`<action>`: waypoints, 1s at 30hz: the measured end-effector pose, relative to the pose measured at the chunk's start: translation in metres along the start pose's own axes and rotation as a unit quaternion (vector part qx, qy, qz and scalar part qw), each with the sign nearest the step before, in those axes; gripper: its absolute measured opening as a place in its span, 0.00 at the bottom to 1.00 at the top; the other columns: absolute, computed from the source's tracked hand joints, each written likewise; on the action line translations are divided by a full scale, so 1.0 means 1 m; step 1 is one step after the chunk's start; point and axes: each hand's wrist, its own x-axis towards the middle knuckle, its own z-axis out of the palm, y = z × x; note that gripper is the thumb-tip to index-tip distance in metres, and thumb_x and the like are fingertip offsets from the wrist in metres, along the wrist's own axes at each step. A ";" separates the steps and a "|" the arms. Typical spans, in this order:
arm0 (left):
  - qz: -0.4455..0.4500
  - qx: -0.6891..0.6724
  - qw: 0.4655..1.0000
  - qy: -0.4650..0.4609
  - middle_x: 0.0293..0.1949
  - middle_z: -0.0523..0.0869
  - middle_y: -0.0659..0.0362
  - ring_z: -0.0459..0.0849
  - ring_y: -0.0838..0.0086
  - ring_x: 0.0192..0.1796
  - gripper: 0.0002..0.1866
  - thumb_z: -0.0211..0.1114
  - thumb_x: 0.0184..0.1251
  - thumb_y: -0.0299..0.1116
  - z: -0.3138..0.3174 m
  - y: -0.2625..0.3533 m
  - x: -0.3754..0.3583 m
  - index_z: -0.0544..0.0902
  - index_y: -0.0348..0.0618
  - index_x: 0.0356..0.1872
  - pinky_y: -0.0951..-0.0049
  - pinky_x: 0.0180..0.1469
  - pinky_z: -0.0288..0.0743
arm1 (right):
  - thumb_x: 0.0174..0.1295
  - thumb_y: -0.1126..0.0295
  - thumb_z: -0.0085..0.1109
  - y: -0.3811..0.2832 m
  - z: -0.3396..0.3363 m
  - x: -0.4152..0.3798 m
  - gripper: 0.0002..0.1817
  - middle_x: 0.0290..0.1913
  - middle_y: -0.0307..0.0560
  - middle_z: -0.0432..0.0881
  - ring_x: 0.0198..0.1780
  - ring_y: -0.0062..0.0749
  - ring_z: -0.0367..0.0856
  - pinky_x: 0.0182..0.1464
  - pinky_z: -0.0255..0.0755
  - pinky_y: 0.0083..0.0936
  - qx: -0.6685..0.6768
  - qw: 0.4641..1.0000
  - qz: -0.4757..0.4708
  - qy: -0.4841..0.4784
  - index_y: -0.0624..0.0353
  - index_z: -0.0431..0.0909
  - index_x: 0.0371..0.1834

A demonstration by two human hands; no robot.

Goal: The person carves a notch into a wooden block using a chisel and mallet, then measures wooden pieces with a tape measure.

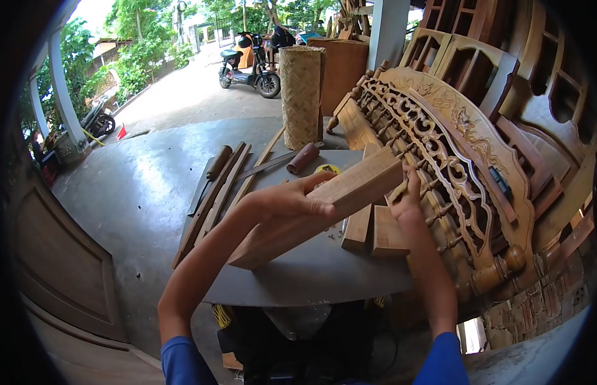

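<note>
A thick wooden block is tilted over the grey table, its near lower corner down at the tabletop and its far end raised. My left hand is closed around the middle of the block, thumb on the near side. At the raised end, my right hand pinches a small yellowish-tan piece, perhaps folded sandpaper, close to the block's end. Two shorter wooden blocks lie beneath, on the right of the table. A yellow round item is partly hidden behind the block.
Long wooden strips, a handsaw and a dark red cylinder lie on the table's left and back. A woven bamboo roll stands behind. Carved wooden panels lean at right; a scooter is parked outside.
</note>
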 end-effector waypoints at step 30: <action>0.213 0.074 0.915 0.335 0.47 0.74 0.54 0.75 0.76 0.50 0.28 0.65 0.57 0.35 0.044 0.002 -0.116 0.63 0.40 0.57 0.76 0.48 0.72 | 0.60 0.74 0.52 0.061 0.143 -0.184 0.11 0.44 0.51 0.76 0.48 0.35 0.76 0.49 0.70 0.30 -0.267 0.801 -0.225 -0.486 0.60 0.63 0.42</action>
